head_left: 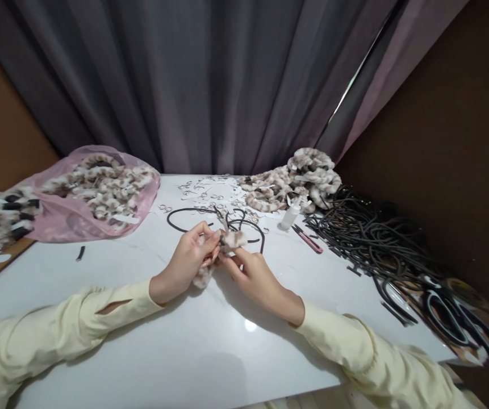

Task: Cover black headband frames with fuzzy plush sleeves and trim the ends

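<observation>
Both hands meet over the middle of the white table, closed on one fluffy strap [236,241] of white and brown faux fur. My left hand [187,255] pinches it between thumb and fingers near a dark part. Part of the fur hangs below the left fingers. My right hand [255,275] grips the same piece from the right, fingertips close to the left ones. A whitish tag-like strip stands up above the fingers. Just beyond the hands lie loose loops of black cord [188,210]. The exact join between fur and dark part is hidden by my fingers.
A pink plastic bag [146,207] of furry straps lies left. Metal rings [216,197] are scattered at the back, near a furry pile [312,176]. Rightward are a small bottle [290,217], pink thread snips [310,240], heaped black cords [367,233] and large scissors [448,318].
</observation>
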A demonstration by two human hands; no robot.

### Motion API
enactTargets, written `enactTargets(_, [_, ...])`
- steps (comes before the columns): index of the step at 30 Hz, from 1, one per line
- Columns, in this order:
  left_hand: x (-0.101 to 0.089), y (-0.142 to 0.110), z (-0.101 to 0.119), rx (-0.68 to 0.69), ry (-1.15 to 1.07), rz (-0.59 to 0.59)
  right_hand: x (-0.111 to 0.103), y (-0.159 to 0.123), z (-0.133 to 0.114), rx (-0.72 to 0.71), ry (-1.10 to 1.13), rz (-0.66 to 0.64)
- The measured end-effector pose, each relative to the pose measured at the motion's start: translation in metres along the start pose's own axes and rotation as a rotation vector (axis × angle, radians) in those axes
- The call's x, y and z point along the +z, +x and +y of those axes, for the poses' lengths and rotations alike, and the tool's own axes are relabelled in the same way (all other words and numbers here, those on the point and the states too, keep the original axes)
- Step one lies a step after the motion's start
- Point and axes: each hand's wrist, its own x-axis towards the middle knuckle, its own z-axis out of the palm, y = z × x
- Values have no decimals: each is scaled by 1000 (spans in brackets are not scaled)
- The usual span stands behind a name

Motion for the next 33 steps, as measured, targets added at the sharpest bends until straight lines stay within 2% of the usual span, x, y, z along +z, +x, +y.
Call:
enactTargets(2, [0, -4, -1, 132, 157, -2, 0, 2, 1, 25, 237, -26])
enactTargets(5, [-6, -5, -7, 352, 416, 28, -2, 2, 0, 25, 345, -33])
enactTargets(7, [-13, -2, -10, 612, 577, 21, -5, -1, -2, -14, 338, -57])
enactTargets(10, [-21, 3, -11, 1025, 731, -56, -9, -5, -5, -127, 342, -108])
enactTargets(12, [-24, 5, -8, 1189, 808, -103, -11, -6, -7, -194, 366, -137])
enactTargets(14, [-26, 6, -5, 1264, 874, -132, -13, -7, -8, -237, 384, -161])
enactTargets(20, [-28, 5, -3, 1311, 958, -160, -16, -11, -9, -300, 366, -230])
enactTargets(27, [-31, 3, 13, 1447, 997, -285, -6, -13, -5, -189, 489, -209])
enactTargets(30, [-35, 5, 18, 1532, 1103, -278, -7, -16, -9, -166, 498, -229])
enactTargets(33, [-39, 8, 17, 1600, 1225, -222, -14, -19, -13, -170, 485, -232])
